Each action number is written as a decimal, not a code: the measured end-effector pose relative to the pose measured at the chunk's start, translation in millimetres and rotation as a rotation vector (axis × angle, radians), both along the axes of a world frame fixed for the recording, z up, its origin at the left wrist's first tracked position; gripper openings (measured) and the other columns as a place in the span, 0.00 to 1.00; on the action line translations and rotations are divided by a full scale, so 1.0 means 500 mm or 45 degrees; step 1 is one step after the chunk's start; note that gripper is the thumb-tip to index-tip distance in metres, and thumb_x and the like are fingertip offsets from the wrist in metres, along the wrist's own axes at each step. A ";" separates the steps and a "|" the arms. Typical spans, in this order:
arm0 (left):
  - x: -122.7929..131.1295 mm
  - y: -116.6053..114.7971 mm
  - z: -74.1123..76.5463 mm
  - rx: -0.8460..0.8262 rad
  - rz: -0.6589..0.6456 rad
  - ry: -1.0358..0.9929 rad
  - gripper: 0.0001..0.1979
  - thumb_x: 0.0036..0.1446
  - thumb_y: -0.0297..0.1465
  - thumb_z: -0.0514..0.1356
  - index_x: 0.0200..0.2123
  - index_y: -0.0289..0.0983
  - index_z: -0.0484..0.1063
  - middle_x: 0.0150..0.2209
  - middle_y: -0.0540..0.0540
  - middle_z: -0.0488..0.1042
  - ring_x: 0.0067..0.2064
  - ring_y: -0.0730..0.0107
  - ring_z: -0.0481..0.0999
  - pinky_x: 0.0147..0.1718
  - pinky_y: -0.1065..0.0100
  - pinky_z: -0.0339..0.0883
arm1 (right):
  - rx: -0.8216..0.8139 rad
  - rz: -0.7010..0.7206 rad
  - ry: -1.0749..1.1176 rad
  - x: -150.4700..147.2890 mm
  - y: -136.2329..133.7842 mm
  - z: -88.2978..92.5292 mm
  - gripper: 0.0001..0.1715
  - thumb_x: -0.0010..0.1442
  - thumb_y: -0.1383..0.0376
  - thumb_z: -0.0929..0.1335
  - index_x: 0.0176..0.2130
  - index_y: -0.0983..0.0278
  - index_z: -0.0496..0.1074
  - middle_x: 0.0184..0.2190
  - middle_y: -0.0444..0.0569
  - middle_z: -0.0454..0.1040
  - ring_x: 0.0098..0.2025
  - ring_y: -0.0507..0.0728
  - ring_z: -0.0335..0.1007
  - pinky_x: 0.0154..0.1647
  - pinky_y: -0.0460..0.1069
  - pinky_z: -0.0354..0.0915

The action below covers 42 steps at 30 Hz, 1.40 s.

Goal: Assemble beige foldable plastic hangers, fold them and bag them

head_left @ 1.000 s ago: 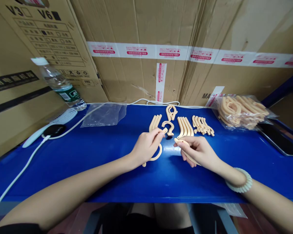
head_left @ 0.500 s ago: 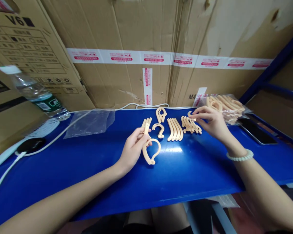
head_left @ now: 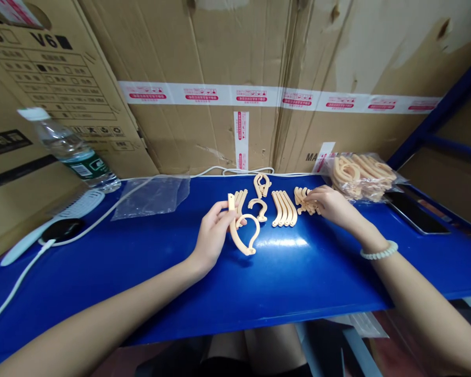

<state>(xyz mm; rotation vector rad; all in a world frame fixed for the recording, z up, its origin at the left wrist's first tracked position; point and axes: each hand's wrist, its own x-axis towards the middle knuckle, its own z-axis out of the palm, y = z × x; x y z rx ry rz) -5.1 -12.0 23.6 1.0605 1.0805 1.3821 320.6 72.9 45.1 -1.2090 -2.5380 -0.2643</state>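
My left hand [head_left: 213, 235] pinches a beige curved arm with a hook [head_left: 255, 234] joined at its lower end, held above the blue table. Over a pile of small beige pieces [head_left: 303, 198] at the right is my right hand [head_left: 329, 205], its fingers pressed together; what they grip is hidden. Several curved beige arms [head_left: 284, 208] lie in a row between the hands. Behind the held piece lie more arms [head_left: 241, 198], partly covered. A loose hook [head_left: 262, 210] rests near the middle, with a folded beige hanger [head_left: 262, 185] behind it.
A clear bag of beige parts [head_left: 363, 175] and a phone [head_left: 418, 212] are at the right. At the left stand a water bottle [head_left: 76, 157], a hairbrush [head_left: 68, 209], a black round device [head_left: 65, 229] with a white cable and an empty plastic bag [head_left: 153, 196]. Cardboard [head_left: 204, 136] rises behind.
My right hand has lowered onto the small pieces, and its fingers have closed. The held arm and hook have risen and tilted in my left hand. The view has shifted slightly.
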 end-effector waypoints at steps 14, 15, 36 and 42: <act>0.011 -0.012 0.006 0.038 -0.199 -0.046 0.22 0.54 0.43 0.66 0.45 0.34 0.68 0.33 0.43 0.80 0.35 0.61 0.81 0.32 0.67 0.72 | 0.393 0.665 -0.019 -0.206 -0.182 -0.016 0.18 0.67 0.60 0.68 0.53 0.67 0.74 0.49 0.56 0.79 0.56 0.64 0.68 0.55 0.60 0.65; 0.012 -0.013 0.005 0.048 -0.217 -0.047 0.22 0.55 0.43 0.65 0.46 0.34 0.68 0.34 0.43 0.80 0.35 0.62 0.80 0.31 0.68 0.72 | 0.423 0.662 -0.039 -0.207 -0.183 -0.022 0.16 0.68 0.61 0.67 0.52 0.67 0.74 0.48 0.55 0.79 0.56 0.63 0.68 0.55 0.59 0.64; 0.004 -0.028 -0.010 1.452 -0.096 1.559 0.09 0.67 0.27 0.55 0.46 0.36 0.74 0.47 0.43 0.80 0.56 0.57 0.74 0.67 0.43 0.51 | 0.495 0.468 0.055 -0.207 -0.178 -0.016 0.12 0.70 0.60 0.65 0.39 0.63 0.74 0.30 0.47 0.75 0.37 0.57 0.68 0.53 0.59 0.56; 0.002 -0.023 -0.007 1.551 -0.084 1.743 0.14 0.69 0.25 0.50 0.37 0.36 0.75 0.36 0.45 0.80 0.44 0.62 0.77 0.61 0.48 0.58 | 0.524 0.482 0.038 -0.210 -0.183 -0.015 0.11 0.70 0.62 0.65 0.38 0.65 0.74 0.27 0.46 0.73 0.35 0.57 0.65 0.51 0.59 0.57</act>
